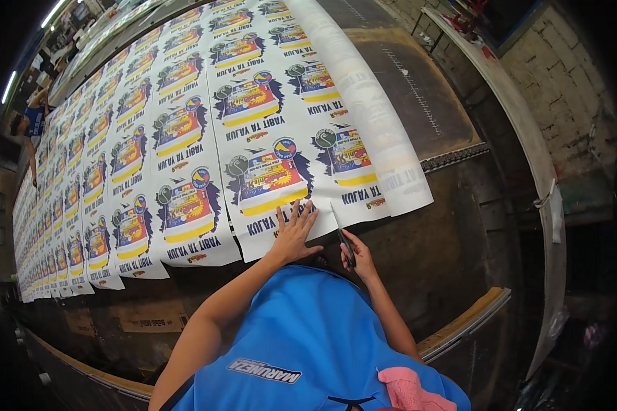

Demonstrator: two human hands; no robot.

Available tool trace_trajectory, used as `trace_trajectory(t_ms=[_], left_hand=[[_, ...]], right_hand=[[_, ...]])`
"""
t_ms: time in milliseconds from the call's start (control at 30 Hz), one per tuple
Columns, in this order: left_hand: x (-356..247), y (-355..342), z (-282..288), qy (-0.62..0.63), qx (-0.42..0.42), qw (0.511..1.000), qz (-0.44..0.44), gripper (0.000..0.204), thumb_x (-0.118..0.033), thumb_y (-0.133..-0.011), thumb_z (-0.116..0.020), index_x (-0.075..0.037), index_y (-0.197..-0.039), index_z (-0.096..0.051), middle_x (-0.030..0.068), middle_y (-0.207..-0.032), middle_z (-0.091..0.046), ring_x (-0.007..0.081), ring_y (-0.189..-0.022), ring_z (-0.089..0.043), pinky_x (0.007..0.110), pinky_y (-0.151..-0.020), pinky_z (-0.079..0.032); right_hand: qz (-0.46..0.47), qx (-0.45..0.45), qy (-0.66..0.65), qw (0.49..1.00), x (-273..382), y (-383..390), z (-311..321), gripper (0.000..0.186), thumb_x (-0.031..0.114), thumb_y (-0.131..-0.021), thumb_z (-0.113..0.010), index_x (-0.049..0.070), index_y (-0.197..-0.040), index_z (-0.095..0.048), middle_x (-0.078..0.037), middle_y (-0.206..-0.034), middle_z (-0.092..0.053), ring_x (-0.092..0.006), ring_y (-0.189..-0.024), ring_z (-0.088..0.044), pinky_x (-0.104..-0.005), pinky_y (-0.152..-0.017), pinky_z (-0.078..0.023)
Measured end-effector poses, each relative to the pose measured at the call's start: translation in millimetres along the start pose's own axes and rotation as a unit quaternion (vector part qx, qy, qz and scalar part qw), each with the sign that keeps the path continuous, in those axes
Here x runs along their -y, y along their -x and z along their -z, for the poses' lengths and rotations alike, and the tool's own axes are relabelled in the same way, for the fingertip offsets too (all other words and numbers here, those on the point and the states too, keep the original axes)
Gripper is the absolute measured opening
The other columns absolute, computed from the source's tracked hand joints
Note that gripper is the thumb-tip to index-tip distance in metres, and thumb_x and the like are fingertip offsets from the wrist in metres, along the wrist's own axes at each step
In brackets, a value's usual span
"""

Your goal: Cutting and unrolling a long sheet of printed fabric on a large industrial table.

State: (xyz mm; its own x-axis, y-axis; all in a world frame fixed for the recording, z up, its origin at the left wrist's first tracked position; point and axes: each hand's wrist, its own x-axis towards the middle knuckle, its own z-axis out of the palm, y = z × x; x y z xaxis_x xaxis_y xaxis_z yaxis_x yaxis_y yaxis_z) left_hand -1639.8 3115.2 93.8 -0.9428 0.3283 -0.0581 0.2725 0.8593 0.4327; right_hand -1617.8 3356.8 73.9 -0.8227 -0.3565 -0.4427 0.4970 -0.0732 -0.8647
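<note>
A wide white printed sheet (212, 116), covered with rows of repeated colourful designs, lies over the long table in front of me. My left hand (295, 234) presses flat on its near edge, fingers spread. To the right, my right hand (358, 255) grips black-handled scissors (345, 241). Their thin blade points away from me and meets the sheet at its near edge, at a slit between two printed columns. How far the blades are parted is too small to tell.
The sheet's right side folds over into a pale, loose roll (363, 89). Beyond it shows the dark tabletop (418, 96). A long board (500, 109) runs along the right, by a block wall (555, 61). Another person (34, 123) stands at the table's far left side.
</note>
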Motion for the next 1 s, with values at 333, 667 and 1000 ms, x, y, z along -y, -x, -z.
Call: trace_trajectory(t_ms=[333, 667, 1000], left_hand=[[33.6, -1.2, -21.4, 0.005, -0.015, 0.999, -0.042, 0.071, 0.000, -0.080, -0.058, -0.006, -0.148, -0.037, 0.0097, -0.158, -0.031, 0.0276, -0.149, -0.023, 0.065, -0.117, -0.012], [35.0, 0.8, 9.6, 0.140, 0.040, 0.989, -0.040, 0.067, 0.004, -0.083, -0.053, -0.005, -0.148, -0.037, 0.0126, -0.155, -0.037, 0.0295, -0.145, -0.032, 0.063, -0.116, -0.020], [43.8, -9.8, 33.6, 0.197, 0.129, 0.971, -0.026, 0.063, 0.005, -0.086, -0.049, -0.005, -0.147, -0.040, 0.0114, -0.155, -0.038, 0.0305, -0.144, -0.034, 0.063, -0.115, -0.025]], right_hand=[[-0.057, 0.040, 0.047, 0.997, 27.3, -38.2, -12.8, 0.052, 0.027, -0.101, -0.058, 0.015, -0.148, -0.039, -0.003, -0.074, -0.057, -0.0111, -0.058, -0.055, -0.0257, -0.052, -0.047], [-0.003, -0.010, 0.003, 1.000, 28.3, -45.4, -24.7, 0.051, 0.024, -0.101, -0.057, 0.015, -0.148, -0.042, -0.002, -0.075, -0.058, -0.0083, -0.059, -0.054, -0.0225, -0.050, -0.044], [-0.009, 0.011, 0.008, 1.000, 14.5, -100.8, -23.8, 0.053, 0.002, -0.100, -0.045, 0.010, -0.151, -0.037, -0.011, -0.123, -0.064, -0.0101, -0.074, -0.063, -0.0236, -0.062, -0.051]])
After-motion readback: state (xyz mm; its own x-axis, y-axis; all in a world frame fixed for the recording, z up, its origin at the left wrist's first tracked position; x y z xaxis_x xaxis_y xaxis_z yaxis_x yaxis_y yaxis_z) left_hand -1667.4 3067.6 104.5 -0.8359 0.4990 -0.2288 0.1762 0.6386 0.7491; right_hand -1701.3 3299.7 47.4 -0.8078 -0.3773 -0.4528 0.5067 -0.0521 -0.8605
